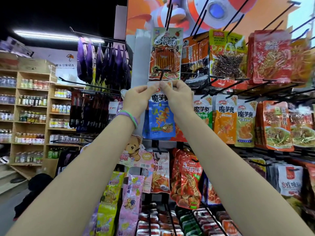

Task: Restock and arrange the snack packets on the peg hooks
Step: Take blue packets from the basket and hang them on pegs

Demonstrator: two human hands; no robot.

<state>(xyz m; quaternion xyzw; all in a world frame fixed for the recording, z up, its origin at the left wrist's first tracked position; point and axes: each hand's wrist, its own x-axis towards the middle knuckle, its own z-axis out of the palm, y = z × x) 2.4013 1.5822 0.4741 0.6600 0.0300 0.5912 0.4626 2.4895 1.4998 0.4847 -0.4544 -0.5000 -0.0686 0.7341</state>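
Step in hand, as I read it: hanging one blue snack packet (160,116) on a peg hook (162,72) in the middle row of the rack.

Left hand (136,97) and right hand (177,96) both pinch the packet's white header strip, one at each top corner, thumbs forward. The packet hangs flat between them, just under the hook's tip and below the orange packet (164,53) above.

Next move, I judge: line the header hole up with the hook tip and slide back. I cannot see the hole behind the fingers.

Packet: glossy blue pouch, white top band, orange figure printed, bold characters. Uncreased.
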